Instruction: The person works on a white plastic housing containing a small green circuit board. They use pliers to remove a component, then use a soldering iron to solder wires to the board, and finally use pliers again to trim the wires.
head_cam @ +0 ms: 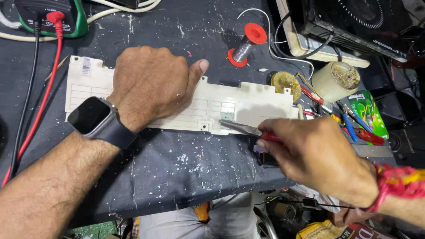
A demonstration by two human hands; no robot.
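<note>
— What worries you here?

— My right hand [316,152] is clamped on the red-handled pliers [248,129], their thin metal tips at a small grey clip [227,116] on the cream plastic panel [248,104]. If I lever too hard, I think the tips could skid off that smooth plastic, or the brittle-looking tab could snap.

— And the other hand?

— My left hand [150,84] lies curled, knuckles up, pressing the panel flat; nothing is gripped in it. The panel runs from under that hand toward my right. It's long, ribbed with shallow rectangles, on a dark mat [177,168] flecked white. Beyond my right hand, a solder spool [246,44] with red ends.
</note>
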